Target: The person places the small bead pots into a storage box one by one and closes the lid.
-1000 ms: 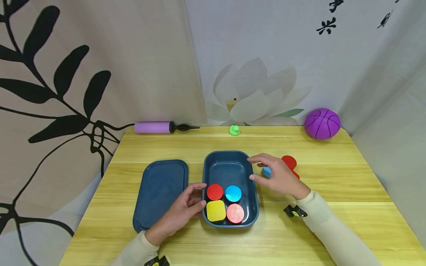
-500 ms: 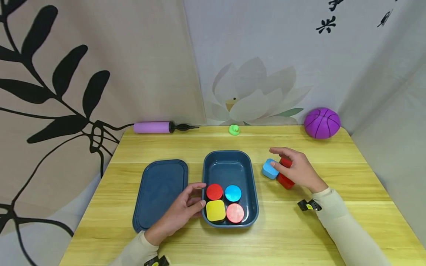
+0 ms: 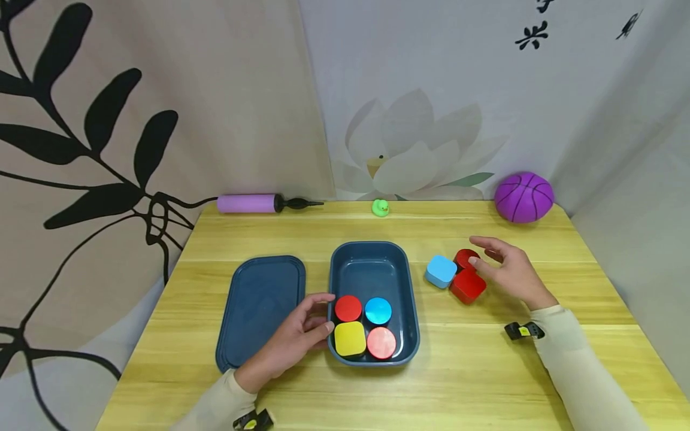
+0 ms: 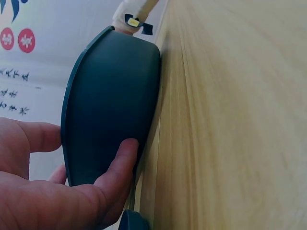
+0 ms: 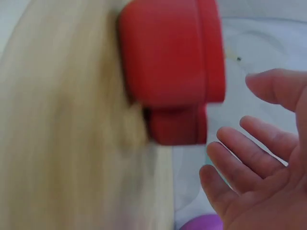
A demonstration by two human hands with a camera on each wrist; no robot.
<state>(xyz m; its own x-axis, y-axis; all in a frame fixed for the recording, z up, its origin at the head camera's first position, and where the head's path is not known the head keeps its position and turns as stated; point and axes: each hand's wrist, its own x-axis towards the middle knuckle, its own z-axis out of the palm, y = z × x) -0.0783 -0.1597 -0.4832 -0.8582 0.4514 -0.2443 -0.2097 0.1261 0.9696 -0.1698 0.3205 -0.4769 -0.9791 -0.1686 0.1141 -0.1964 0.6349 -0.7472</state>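
A dark blue rectangular container [image 3: 372, 272] stands on the table with a red round block [image 3: 348, 308], a blue round block [image 3: 378, 310], a yellow square block [image 3: 350, 339] and a pink round block [image 3: 381, 342] in its near half. My left hand [image 3: 293, 338] touches the container's left side, fingers against the wall and rim [image 4: 112, 105]. Right of the container, a light blue block [image 3: 441, 271], a red square block [image 3: 468, 285] and a red round block [image 3: 465, 258] sit close together. My right hand [image 3: 512, 272] hovers beside the red blocks, fingers spread, holding nothing.
A dark blue lid [image 3: 264, 308] lies left of the container. Along the back edge are a purple pump [image 3: 248, 203], a small green duck [image 3: 380, 208] and a purple ball [image 3: 524, 197]. A printed curtain hangs behind the table.
My right hand has moved right, from the container's right rim past the light blue block to the red blocks, uncovering them. The left hand stays at the container.
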